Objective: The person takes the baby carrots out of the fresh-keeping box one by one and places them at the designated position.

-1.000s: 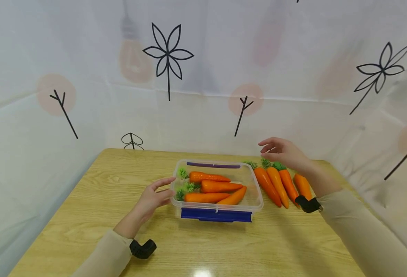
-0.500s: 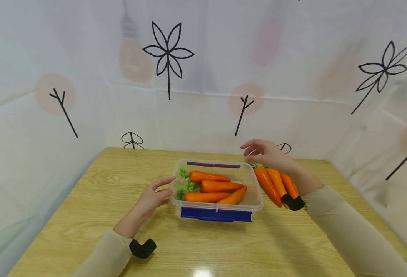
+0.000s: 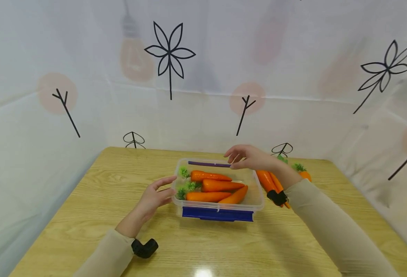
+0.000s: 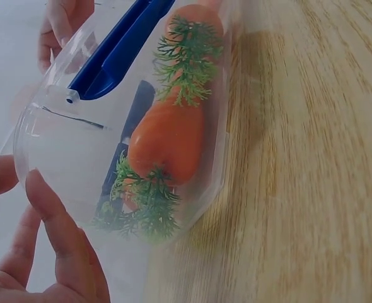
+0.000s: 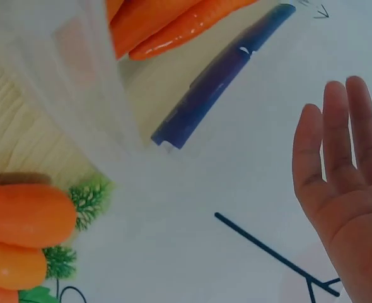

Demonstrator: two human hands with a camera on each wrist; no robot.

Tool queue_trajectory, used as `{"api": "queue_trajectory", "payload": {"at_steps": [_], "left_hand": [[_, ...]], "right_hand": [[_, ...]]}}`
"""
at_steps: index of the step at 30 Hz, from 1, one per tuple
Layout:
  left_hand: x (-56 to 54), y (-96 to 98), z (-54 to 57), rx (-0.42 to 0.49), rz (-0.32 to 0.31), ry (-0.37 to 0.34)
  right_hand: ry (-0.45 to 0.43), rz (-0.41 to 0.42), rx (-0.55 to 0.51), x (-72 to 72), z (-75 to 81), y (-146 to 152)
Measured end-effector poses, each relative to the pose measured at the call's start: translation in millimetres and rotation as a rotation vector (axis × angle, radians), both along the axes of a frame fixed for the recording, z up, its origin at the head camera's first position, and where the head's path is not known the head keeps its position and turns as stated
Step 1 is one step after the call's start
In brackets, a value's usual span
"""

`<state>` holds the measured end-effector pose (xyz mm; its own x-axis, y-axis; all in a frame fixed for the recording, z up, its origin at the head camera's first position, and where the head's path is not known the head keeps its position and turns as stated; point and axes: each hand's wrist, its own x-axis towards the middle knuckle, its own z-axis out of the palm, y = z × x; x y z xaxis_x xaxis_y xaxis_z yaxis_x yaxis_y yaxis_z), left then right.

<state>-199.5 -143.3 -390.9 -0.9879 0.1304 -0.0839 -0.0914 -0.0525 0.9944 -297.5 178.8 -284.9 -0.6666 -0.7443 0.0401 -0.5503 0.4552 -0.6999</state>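
Note:
A clear plastic box with blue side clasps stands on the table, holding several orange carrots with frilly green tops. My left hand is at the box's left end, fingers spread and relaxed, fingertips right at the rim. The left wrist view shows these fingertips against the clear wall, beside a green carrot top. Over the back right corner of the box hovers my right hand, its fingers loosely bent and nothing between them. The right wrist view shows its palm facing the camera.
Several more carrots lie right of the box, partly hidden by my right forearm; one carrot shows beyond it. Behind the wooden table hangs a white patterned cloth.
My right hand has moved left, from above the loose carrots to over the box's back right corner. The left hand, box and carrots have stayed put.

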Motion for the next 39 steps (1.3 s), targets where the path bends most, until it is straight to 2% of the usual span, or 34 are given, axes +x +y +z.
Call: {"api": "queue_trajectory", "payload": {"at_steps": [3, 9, 21, 29, 33, 39], "left_hand": [[0.1, -0.4, -0.1, -0.003, 0.008, -0.001], [-1.0, -1.3, -1.4, 0.011, 0.004, 0.002], [-1.1, 0.3, -1.4, 0.006, 0.005, 0.0], [-1.6, 0.4, -1.8, 0.012, 0.002, 0.002], [-1.7, 0.4, -1.7, 0.018, 0.001, -0.001], [-1.7, -0.3, -1.5, 0.013, 0.004, 0.003]], "right_hand": [[-0.012, 0.033, 0.02, -5.3, -2.1, -7], [-0.035, 0.027, 0.069, -14.0, -7.0, -22], [-0.063, 0.066, 0.182, -28.5, -33.8, -41], [-0.125, 0.118, 0.331, -30.2, -41.1, -49], [-0.098, 0.158, 0.428, -30.8, -44.6, -52], [-0.072, 0.188, 0.512, -31.8, -51.2, -54]]}}
